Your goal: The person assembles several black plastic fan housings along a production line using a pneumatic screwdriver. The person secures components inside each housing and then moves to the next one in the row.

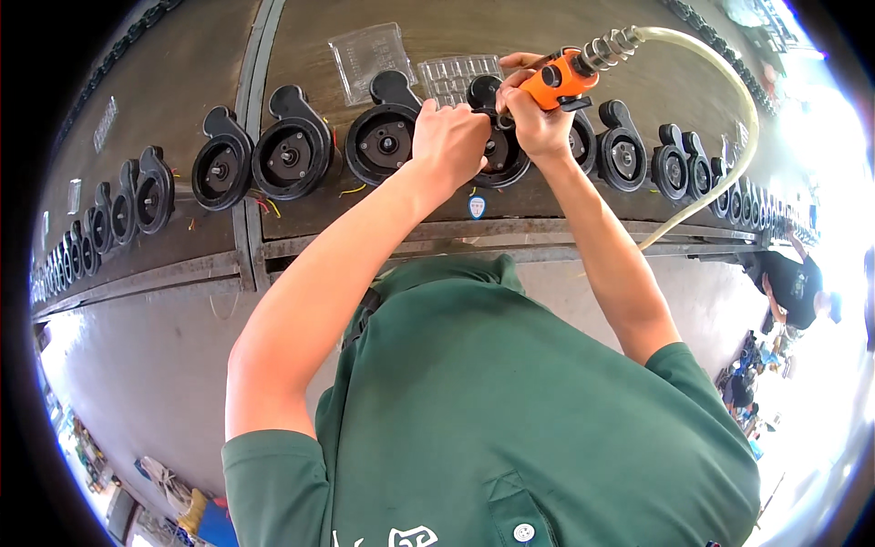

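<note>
My right hand (538,123) is closed around an orange air screwdriver (558,82), which has a spring-wrapped hose end. The tool tilts down toward a round black blower housing (507,169) on the bench. Fingers curled, my left hand (451,141) lies over the left side of that housing; whatever it pinches is hidden. Just left of it stands another black blower housing (383,146) with a round plate and a central shaft. Behind my hands lies a clear plastic tray (458,77) with small compartments.
More black housings (292,157) line the bench (565,208) on both sides, some with coloured wires. A second clear tray (372,59) lies behind. The pale air hose (753,118) loops down on the right. A person (791,284) is at the far right.
</note>
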Motion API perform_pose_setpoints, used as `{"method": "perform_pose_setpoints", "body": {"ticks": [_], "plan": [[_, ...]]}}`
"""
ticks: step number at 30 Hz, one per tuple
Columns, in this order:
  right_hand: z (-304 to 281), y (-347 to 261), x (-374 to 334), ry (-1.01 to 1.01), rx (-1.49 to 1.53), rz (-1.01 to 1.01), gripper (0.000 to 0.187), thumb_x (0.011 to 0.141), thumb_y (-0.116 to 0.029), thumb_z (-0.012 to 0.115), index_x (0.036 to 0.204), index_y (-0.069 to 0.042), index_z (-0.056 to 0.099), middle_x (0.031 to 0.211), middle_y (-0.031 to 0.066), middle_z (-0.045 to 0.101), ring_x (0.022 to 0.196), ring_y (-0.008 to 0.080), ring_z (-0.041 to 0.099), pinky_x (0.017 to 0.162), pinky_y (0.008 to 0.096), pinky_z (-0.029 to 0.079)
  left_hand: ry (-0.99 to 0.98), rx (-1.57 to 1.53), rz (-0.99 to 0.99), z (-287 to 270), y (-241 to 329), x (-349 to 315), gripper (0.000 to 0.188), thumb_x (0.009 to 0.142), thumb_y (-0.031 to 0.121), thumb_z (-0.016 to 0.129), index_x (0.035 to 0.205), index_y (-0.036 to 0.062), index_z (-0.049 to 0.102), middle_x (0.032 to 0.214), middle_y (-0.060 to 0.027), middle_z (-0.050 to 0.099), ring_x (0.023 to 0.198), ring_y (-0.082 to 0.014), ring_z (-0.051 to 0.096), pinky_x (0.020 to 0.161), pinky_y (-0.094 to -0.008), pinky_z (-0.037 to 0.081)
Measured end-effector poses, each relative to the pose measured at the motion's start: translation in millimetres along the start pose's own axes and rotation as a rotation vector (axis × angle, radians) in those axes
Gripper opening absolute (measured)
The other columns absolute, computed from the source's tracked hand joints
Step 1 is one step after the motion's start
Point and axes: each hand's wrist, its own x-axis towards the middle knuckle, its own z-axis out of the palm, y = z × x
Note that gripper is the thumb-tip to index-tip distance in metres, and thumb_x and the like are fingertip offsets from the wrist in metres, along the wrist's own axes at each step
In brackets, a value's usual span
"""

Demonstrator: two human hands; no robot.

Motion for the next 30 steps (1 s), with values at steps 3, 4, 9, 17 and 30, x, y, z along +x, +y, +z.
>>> {"method": "perform_pose_setpoints", "body": {"ticks": [3, 4, 9, 17, 30], "plan": [[1.2, -0.7, -2.1, 0.03, 0.097, 0.053, 0.011, 0.079, 0.005, 0.061, 0.089, 0.002, 0.063, 0.082, 0.0062, 0.067, 0.065, 0.0093, 0.061, 0.06, 0.025, 0.051, 0.06, -0.003, 0.0, 5.7, 1.1, -2.1, 0.035, 0.075, 0.037, 0.087, 0.082, 0.0048, 0.075, 0.092, -0.0145, 0.072, 0.087, -0.0299, 0.071, 0.087, -0.0424, 0.047], [1.6, -0.6, -1.4, 0.058, 0.137, 0.064, 0.011, 0.08, 0.006, 0.061, 0.09, 0.002, 0.062, 0.08, 0.0055, 0.065, 0.064, 0.0097, 0.061, 0.059, 0.0251, 0.051, 0.049, 0.004, -0.01, 5.0, 2.6, -1.7, 0.032, 0.075, 0.036, 0.087, 0.083, 0.0066, 0.076, 0.092, -0.0132, 0.072, 0.089, -0.0288, 0.072, 0.088, -0.0423, 0.047], [4.1, -5.9, -0.5, 0.042, 0.126, 0.071, 0.011, 0.081, 0.005, 0.062, 0.092, 0.002, 0.062, 0.077, 0.0029, 0.063, 0.064, 0.0082, 0.06, 0.059, 0.024, 0.05, 0.014, 0.013, -0.029, 3.3, 5.1, -2.2, 0.029, 0.074, 0.035, 0.087, 0.086, 0.0114, 0.076, 0.095, -0.0107, 0.073, 0.094, -0.0261, 0.072, 0.091, -0.0426, 0.047], [-2.2, -3.5, 5.5, 0.01, 0.147, 0.106, 0.015, 0.081, 0.006, 0.061, 0.095, 0.003, 0.062, 0.075, 0.0005, 0.061, 0.062, 0.0073, 0.06, 0.055, 0.0232, 0.049, -0.006, 0.024, 0.02, 3.3, -2.3, 3.8, 0.029, 0.073, 0.035, 0.088, 0.082, 0.0098, 0.076, 0.089, -0.0108, 0.073, 0.09, -0.0267, 0.073, 0.085, -0.0418, 0.048], [-8.3, 1.2, 2.9, -0.102, -0.113, -0.037, 0.015, 0.081, 0.002, 0.06, 0.096, 0.005, 0.061, 0.084, 0.01, 0.067, 0.064, 0.0105, 0.061, 0.061, 0.0266, 0.052, -0.009, 0.019, 0.045, 1.5, -0.9, 5.4, 0.031, 0.073, 0.034, 0.089, 0.084, 0.0082, 0.075, 0.086, -0.0099, 0.072, 0.086, -0.0286, 0.072, 0.079, -0.0417, 0.048]]}}
